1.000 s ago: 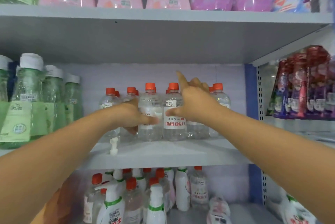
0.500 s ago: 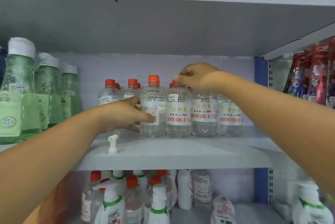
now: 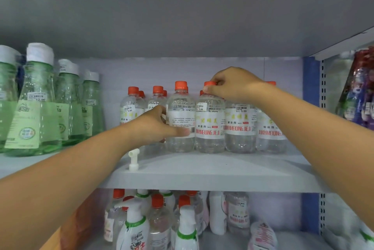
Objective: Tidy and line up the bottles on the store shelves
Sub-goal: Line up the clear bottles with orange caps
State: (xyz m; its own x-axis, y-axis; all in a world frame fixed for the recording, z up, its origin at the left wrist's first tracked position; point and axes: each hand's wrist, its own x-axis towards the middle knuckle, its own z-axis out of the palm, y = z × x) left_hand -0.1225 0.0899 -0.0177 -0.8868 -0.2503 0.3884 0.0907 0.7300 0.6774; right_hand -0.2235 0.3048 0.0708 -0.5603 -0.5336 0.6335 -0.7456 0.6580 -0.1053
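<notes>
At the centre of the head view, clear bottles (image 3: 239, 128) with orange caps and white labels stand in a row on the grey middle shelf (image 3: 202, 170). The left hand (image 3: 155, 126) curls its fingers around one bottle's body (image 3: 180, 120). The right hand (image 3: 232, 85) pinches the neighbouring bottle's cap (image 3: 209, 83).

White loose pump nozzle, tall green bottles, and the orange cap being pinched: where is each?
White pump nozzle (image 3: 134, 158): head view, on its upright stem.
Tall green bottles (image 3: 34, 108): head view, on one bottle's label.
Orange cap (image 3: 209, 83): head view, on its top edge.
</notes>
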